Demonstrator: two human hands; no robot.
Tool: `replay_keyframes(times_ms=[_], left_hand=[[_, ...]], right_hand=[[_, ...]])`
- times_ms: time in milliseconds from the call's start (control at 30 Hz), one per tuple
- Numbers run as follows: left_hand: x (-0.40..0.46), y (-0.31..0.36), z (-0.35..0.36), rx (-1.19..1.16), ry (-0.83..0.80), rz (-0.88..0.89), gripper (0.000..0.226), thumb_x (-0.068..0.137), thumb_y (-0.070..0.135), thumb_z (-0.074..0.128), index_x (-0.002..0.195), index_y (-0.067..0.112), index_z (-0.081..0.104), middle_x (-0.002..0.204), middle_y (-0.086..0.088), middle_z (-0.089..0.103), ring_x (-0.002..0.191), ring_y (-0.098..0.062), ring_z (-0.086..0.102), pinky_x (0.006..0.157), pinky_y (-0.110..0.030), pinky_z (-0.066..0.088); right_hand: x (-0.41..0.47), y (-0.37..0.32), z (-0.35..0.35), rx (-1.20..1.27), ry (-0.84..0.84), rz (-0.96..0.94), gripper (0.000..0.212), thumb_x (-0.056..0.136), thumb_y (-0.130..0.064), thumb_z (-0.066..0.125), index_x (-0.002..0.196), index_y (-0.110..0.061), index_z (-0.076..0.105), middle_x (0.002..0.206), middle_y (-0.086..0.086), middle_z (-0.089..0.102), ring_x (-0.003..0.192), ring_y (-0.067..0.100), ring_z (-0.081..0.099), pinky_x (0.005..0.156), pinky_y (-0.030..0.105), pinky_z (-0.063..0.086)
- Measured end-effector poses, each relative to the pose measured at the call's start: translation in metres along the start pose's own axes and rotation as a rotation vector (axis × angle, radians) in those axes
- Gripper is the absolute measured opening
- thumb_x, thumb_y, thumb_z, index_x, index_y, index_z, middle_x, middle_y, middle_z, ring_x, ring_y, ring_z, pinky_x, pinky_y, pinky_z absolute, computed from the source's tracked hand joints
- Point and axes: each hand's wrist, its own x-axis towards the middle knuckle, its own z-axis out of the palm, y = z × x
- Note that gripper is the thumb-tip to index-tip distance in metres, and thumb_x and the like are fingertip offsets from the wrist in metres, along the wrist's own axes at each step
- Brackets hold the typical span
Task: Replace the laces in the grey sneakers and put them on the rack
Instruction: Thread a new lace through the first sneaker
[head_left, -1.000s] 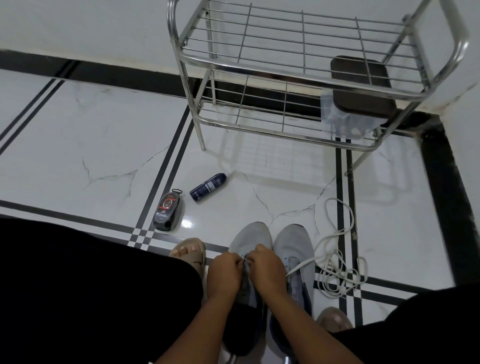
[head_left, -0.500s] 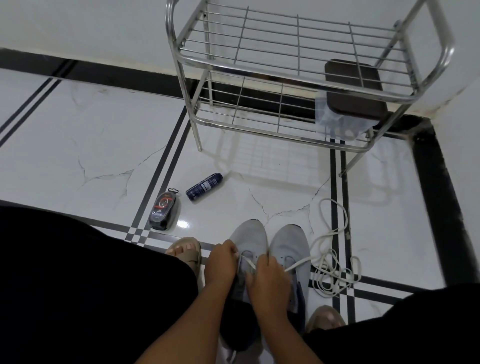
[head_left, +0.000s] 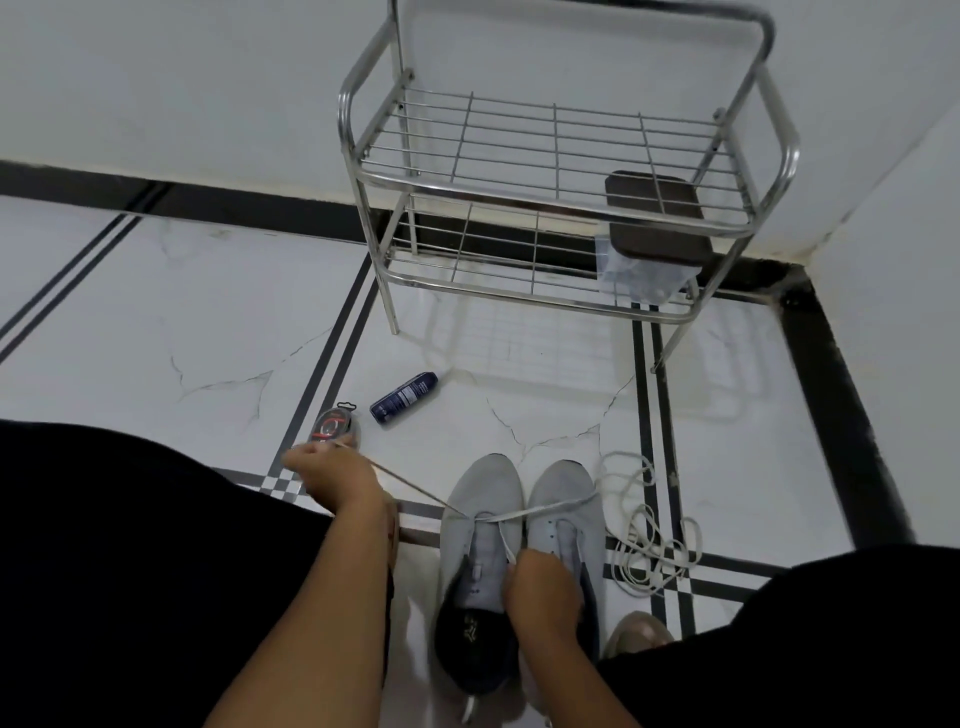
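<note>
Two grey sneakers (head_left: 514, 525) stand side by side on the tiled floor (head_left: 208, 322), toes toward the metal rack (head_left: 561, 208). The left hand (head_left: 332, 475) is out to the left, fingers curled on one end of a white lace (head_left: 410, 491) that runs taut to the left sneaker's eyelets. The right hand (head_left: 543, 582) sits over the tongue and seems to pinch another lace strand (its fingertips are hard to see). A loose lace (head_left: 649, 551) lies coiled right of the shoes. A blue can (head_left: 404, 397) and a polish tin (head_left: 335, 428) lie on the floor.
</note>
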Motion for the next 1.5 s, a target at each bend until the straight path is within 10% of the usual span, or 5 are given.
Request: replay_keyframes(times_ms=[333, 567, 800, 1133, 1500], left_hand=[[-0.042, -0.082, 0.001, 1.12, -0.99, 0.515, 0.03, 0.097, 0.034, 0.043, 0.12, 0.019, 0.054, 0.118, -0.008, 0.064, 0.111, -0.027, 0.058, 0.09, -0.032, 0.045], [-0.048, -0.089, 0.0, 1.233, -0.896, 0.551, 0.027, 0.097, 0.026, 0.043, 0.109, 0.01, 0.061, 0.115, -0.01, 0.064, 0.106, -0.027, 0.06, 0.089, -0.034, 0.049], [-0.001, -0.018, 0.007, -0.274, -0.142, -0.359, 0.03, 0.099, 0.023, 0.034, 0.112, 0.0, 0.05, 0.105, -0.025, 0.059, 0.069, -0.021, 0.057, 0.056, -0.029, 0.05], [-0.039, -0.095, -0.001, 1.179, -0.96, 0.432, 0.024, 0.093, 0.037, 0.051, 0.106, 0.02, 0.062, 0.112, -0.004, 0.067, 0.106, -0.024, 0.061, 0.086, -0.03, 0.047], [-0.026, -0.072, -0.005, 0.713, -0.412, 0.078, 0.024, 0.095, 0.007, 0.042, 0.114, 0.001, 0.056, 0.114, -0.023, 0.059, 0.101, -0.039, 0.057, 0.081, -0.039, 0.045]], right_hand=[[-0.006, -0.015, -0.006, 0.002, -0.077, 0.121, 0.029, 0.098, -0.007, 0.039, 0.106, -0.011, 0.067, 0.111, 0.006, 0.068, 0.105, 0.019, 0.063, 0.089, 0.025, 0.044], [-0.004, -0.01, -0.009, -0.001, -0.12, 0.149, 0.03, 0.1, -0.012, 0.038, 0.116, -0.01, 0.063, 0.121, 0.008, 0.063, 0.112, 0.023, 0.059, 0.089, 0.03, 0.046], [-0.005, -0.01, -0.012, -0.004, -0.09, 0.177, 0.028, 0.097, -0.015, 0.04, 0.111, -0.013, 0.064, 0.115, 0.006, 0.066, 0.107, 0.023, 0.062, 0.082, 0.028, 0.049], [-0.005, -0.012, -0.013, -0.029, -0.091, 0.162, 0.029, 0.096, -0.015, 0.04, 0.111, -0.013, 0.065, 0.115, 0.007, 0.067, 0.109, 0.024, 0.062, 0.086, 0.029, 0.048], [-0.003, -0.008, -0.011, -0.02, -0.062, 0.169, 0.028, 0.098, -0.017, 0.04, 0.114, -0.014, 0.064, 0.118, 0.006, 0.064, 0.11, 0.022, 0.061, 0.083, 0.026, 0.047]])
